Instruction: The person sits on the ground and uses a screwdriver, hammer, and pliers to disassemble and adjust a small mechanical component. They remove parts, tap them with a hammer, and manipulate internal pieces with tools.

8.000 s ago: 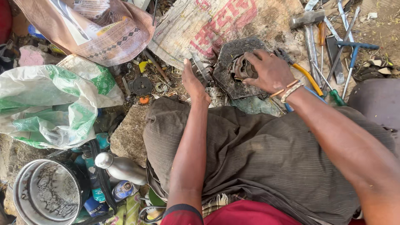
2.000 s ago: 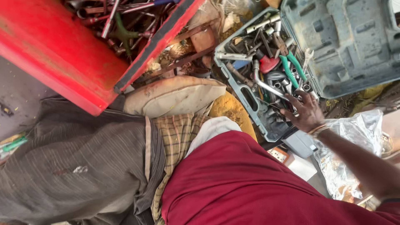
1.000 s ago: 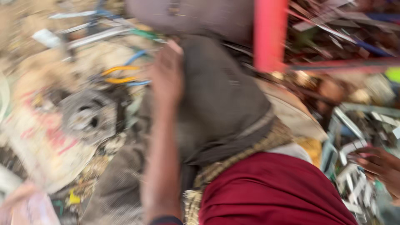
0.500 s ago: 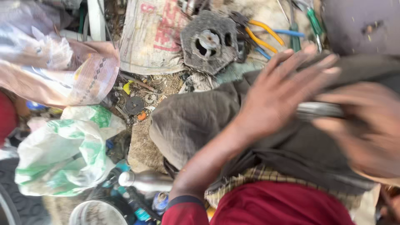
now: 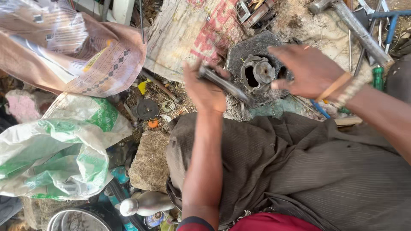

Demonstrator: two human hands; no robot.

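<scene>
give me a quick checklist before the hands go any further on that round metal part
1. Left hand grips the metal rod tool: ok.
2. Right hand steadies the round metal part: not ok, it hovers open above it.
3. Part's central opening in view: ok.
4. Rod tip lined up with the opening: not ok, it lies to one side.
5. Part seated firmly on the ground: cannot tell.
</scene>
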